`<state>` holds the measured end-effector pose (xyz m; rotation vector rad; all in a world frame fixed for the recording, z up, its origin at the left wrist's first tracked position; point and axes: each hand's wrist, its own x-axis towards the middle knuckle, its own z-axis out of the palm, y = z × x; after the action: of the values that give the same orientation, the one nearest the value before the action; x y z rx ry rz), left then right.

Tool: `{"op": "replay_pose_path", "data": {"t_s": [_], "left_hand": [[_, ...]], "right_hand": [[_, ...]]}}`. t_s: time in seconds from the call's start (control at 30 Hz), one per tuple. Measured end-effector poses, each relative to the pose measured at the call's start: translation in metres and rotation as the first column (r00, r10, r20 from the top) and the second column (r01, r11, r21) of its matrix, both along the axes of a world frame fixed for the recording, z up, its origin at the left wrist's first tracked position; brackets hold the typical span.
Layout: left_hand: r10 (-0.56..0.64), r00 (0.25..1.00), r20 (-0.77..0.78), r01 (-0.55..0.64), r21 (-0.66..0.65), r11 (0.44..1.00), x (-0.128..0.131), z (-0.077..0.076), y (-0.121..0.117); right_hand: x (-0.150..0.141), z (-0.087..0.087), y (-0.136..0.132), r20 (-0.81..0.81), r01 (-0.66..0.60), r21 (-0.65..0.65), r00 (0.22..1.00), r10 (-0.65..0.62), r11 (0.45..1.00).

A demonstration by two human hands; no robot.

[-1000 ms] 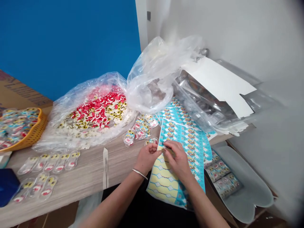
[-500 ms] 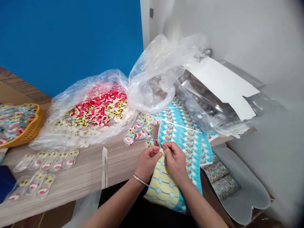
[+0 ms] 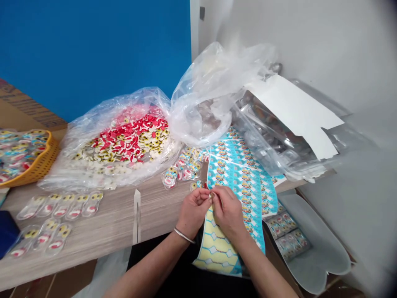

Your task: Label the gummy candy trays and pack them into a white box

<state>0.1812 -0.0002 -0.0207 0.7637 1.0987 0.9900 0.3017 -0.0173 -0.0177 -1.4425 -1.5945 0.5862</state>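
Above the table's front edge, my left hand (image 3: pixel 192 212) and my right hand (image 3: pixel 228 212) meet, fingertips pinched together. A tiny pale bit (image 3: pixel 211 195) shows between the fingertips; what the left fingers grip is too small to name. The right hand lies over a sticker sheet (image 3: pixel 218 248), pinching at its edge. That sheet hangs over my lap, with bare yellow backing and a blue border. More blue printed sticker sheets (image 3: pixel 238 178) lie beyond, partly under the right hand. Small clear packs (image 3: pixel 189 170) with eye and red pieces lie just past my left hand.
Rows of clear packs (image 3: pixel 66 209) lie at left, near a yellow basket (image 3: pixel 51 155) of finished-looking packs. A plastic bag (image 3: pixel 130 138) of red and yellow pieces stands at the back. Clear trays (image 3: pixel 273 136) and white card (image 3: pixel 297 111) are at right. A strip (image 3: pixel 137 215) crosses the table's edge.
The hands stay pinched together at nearly the same spot. The hanging sheet's lower end has shifted slightly right. The camera view has moved a little.
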Motion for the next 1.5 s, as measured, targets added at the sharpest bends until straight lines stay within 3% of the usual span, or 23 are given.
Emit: {"op": "replay_pose_path", "data": {"t_s": [0.13, 0.23, 0.4, 0.57, 0.83, 1.03, 1.23, 1.4, 1.43, 1.5], "left_hand": [[0.009, 0.997, 0.075, -0.004, -0.076, 0.997, 0.0, 0.0, -0.003], [0.015, 0.995, 0.103, -0.003, -0.118, 0.993, 0.0, 0.0, -0.004], [0.006, 0.998, 0.057, 0.0, -0.115, 0.993, -0.002, 0.004, -0.002], [-0.046, 0.993, -0.106, 0.048, 0.01, 0.999, -0.009, 0.008, 0.004], [-0.071, 0.997, -0.033, 0.07, -0.043, 0.997, -0.011, 0.007, 0.001], [-0.066, 0.998, -0.004, 0.066, 0.05, 0.997, -0.009, 0.008, -0.006], [-0.086, 0.994, 0.074, 0.085, 0.007, 0.996, -0.008, 0.006, -0.009], [0.03, 0.995, -0.098, -0.031, -0.005, 1.0, -0.014, -0.001, -0.004], [0.044, 0.992, -0.116, -0.046, -0.017, 0.999, -0.015, -0.002, -0.003], [0.037, 0.996, -0.084, -0.042, -0.057, 0.997, -0.014, -0.005, -0.001]], "right_hand": [[-0.001, -0.004, 0.005, -0.222, 0.11, -0.12, 0.966, -0.135, 0.987], [0.004, -0.007, 0.01, -0.335, 0.089, -0.213, 0.929, -0.158, 0.973], [0.016, 0.0, 0.009, -0.19, -0.028, -0.166, 0.982, -0.004, 0.986], [0.016, 0.007, 0.0, -0.029, -0.104, -0.038, 0.994, 0.103, 0.994], [0.007, 0.005, -0.008, -0.081, -0.054, -0.11, 0.996, 0.045, 0.992], [-0.001, 0.012, -0.011, -0.113, 0.027, -0.121, 0.993, -0.041, 0.992], [-0.008, 0.005, -0.007, -0.369, 0.09, -0.252, 0.911, -0.181, 0.964], [0.012, -0.005, 0.01, -0.617, 0.134, -0.258, 0.739, -0.27, 0.957], [0.016, -0.005, 0.012, -0.624, 0.128, -0.253, 0.736, -0.263, 0.959], [0.021, -0.003, 0.012, -0.561, 0.049, -0.25, 0.807, -0.186, 0.967]]}}
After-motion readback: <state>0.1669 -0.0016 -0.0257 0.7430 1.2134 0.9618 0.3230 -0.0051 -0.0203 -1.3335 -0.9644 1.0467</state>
